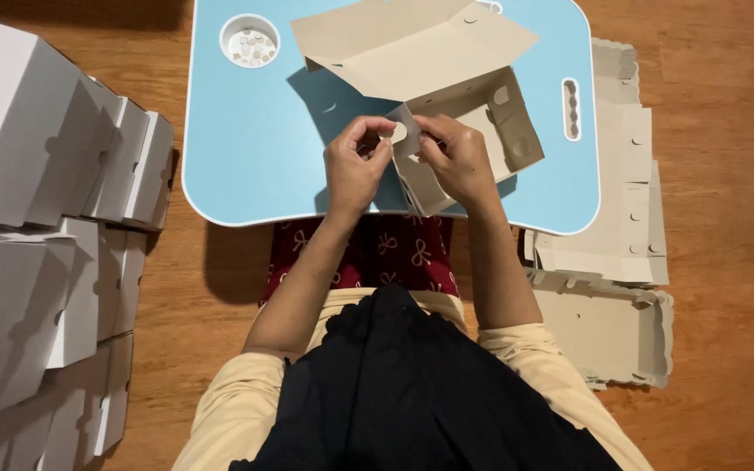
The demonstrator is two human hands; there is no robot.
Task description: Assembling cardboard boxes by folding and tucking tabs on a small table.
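Note:
A half-folded grey-brown cardboard box (473, 113) lies on a light blue lap table (255, 148), its lid flap open toward the far side. My left hand (355, 170) pinches the box's near corner tab from the left. On the right, my right hand (455, 161) grips the same corner, fingers over the near wall. Both hands meet at the tab with the round cut-out, just above the table's near edge.
A round cup recess (250, 41) with small pale bits sits at the table's far left. Folded white boxes (37, 227) are stacked on the wooden floor at left. Flat unfolded cardboard blanks (613, 235) lie piled at right.

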